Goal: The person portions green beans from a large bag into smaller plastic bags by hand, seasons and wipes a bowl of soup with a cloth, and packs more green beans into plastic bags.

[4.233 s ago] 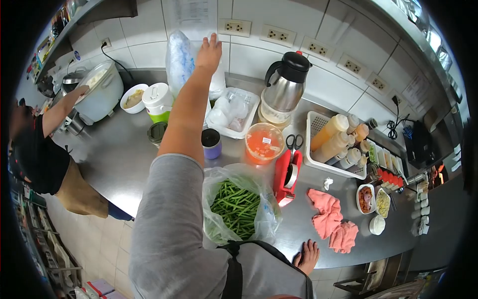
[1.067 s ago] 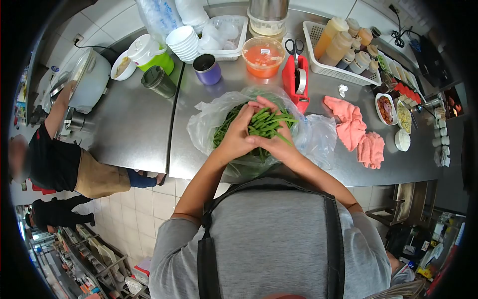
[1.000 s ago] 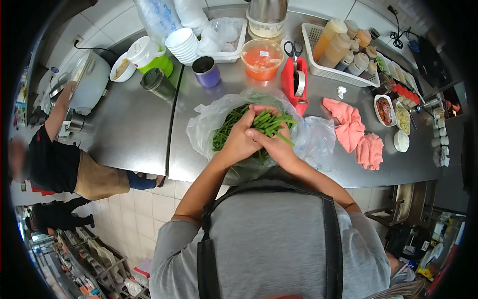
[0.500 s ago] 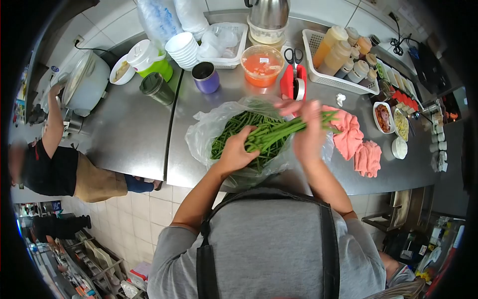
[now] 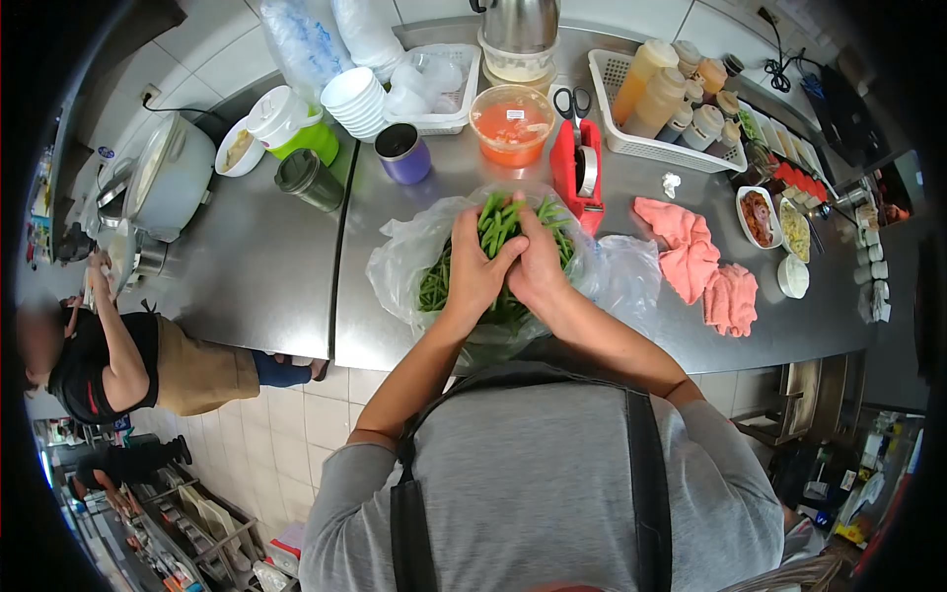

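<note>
Both hands are over a clear plastic bag (image 5: 395, 259) full of cut green beans (image 5: 435, 281) on the steel counter. My left hand (image 5: 477, 261) curves around the left side of a bunch of green beans (image 5: 499, 223). From the right, my right hand (image 5: 538, 259) presses on the same bunch, and the thumbs come close together. The bean ends point up and away from me between the hands. Fingertips are partly hidden by the beans and the backs of the hands.
Behind the bag stand a purple tumbler (image 5: 402, 155), an orange-filled tub (image 5: 512, 126) and a red tape dispenser (image 5: 578, 178). Pink cloths (image 5: 681, 247) lie to the right, near a basket of bottles (image 5: 671, 148). A co-worker (image 5: 109, 355) stands at the left.
My right hand has come down from the right and now holds the bunch with my left. The beans turned from pointing right to pointing away from me. The co-worker's arm has lowered.
</note>
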`<state>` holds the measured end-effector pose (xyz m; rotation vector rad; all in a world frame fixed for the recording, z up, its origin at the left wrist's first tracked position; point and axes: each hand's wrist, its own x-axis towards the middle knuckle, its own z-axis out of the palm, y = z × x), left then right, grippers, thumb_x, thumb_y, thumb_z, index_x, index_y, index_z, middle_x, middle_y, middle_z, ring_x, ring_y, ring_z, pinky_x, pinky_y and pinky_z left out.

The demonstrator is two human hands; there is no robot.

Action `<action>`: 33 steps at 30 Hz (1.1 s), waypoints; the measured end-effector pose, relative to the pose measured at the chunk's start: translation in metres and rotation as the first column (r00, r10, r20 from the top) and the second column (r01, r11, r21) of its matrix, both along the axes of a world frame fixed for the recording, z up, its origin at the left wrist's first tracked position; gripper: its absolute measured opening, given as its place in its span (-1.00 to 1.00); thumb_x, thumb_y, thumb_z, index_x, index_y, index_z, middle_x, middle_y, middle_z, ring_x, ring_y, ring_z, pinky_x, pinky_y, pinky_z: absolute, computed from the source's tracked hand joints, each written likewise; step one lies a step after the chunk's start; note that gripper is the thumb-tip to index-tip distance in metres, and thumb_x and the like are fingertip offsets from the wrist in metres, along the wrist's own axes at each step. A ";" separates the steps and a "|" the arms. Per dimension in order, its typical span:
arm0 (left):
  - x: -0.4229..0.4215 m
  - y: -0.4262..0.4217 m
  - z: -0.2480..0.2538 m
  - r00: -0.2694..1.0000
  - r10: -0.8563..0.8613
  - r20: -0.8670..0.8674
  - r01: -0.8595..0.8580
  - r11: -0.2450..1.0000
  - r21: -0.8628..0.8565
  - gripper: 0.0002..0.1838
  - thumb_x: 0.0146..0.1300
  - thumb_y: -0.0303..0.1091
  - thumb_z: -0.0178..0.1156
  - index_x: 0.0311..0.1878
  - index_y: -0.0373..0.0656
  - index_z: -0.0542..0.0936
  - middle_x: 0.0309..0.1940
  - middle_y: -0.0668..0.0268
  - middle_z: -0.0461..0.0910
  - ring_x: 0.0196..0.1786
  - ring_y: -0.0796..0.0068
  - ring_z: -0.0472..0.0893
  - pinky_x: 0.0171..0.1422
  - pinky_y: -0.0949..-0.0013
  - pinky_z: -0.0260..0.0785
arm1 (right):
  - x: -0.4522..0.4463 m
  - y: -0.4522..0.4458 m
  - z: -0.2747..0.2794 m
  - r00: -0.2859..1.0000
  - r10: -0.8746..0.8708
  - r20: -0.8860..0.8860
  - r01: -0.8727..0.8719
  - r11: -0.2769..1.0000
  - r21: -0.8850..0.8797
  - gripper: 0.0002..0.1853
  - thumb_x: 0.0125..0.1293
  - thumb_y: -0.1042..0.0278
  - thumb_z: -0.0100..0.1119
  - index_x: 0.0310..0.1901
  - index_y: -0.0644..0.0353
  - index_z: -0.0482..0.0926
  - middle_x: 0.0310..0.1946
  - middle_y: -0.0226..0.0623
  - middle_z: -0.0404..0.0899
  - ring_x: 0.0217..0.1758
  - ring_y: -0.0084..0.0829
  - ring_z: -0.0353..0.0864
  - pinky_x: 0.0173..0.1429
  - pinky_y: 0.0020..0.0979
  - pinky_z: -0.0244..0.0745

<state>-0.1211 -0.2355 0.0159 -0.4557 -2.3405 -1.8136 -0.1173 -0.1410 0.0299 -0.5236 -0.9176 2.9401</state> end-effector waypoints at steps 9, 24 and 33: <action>-0.008 -0.021 -0.009 0.927 -0.309 0.214 0.235 0.921 0.310 -0.34 0.06 -0.35 0.45 0.20 -0.31 0.39 0.00 0.24 0.56 0.04 0.47 0.54 0.19 0.36 0.36 | 0.001 0.015 0.000 0.936 0.336 -0.105 -0.348 0.927 -0.137 -0.41 0.42 -0.04 0.08 0.32 0.17 0.30 0.16 -0.39 0.41 0.22 -0.46 0.40 0.34 -0.33 0.27; 0.002 -0.033 0.092 0.509 -0.810 0.290 -0.140 0.254 0.957 -0.64 0.18 -0.41 0.22 0.05 -0.15 0.40 -0.35 0.38 0.35 -0.36 0.59 0.32 -0.29 0.50 0.27 | -0.015 0.059 0.078 0.788 0.433 -0.437 -0.173 0.838 0.518 -0.29 0.45 -0.09 -0.08 0.45 0.19 0.07 0.42 -0.10 0.17 0.45 -0.18 0.16 0.48 -0.13 0.02; 0.040 -0.016 0.066 0.195 -0.956 0.217 -0.137 0.192 0.972 -0.67 0.30 -0.33 0.15 0.10 -0.12 0.41 -0.20 0.31 0.45 -0.19 0.42 0.51 -0.06 0.31 0.42 | -0.027 0.049 0.076 0.663 0.722 -0.198 -0.595 0.668 0.446 -0.28 0.48 -0.24 -0.31 0.34 0.28 0.28 0.32 -0.09 0.36 0.30 -0.13 0.42 0.34 -0.15 0.34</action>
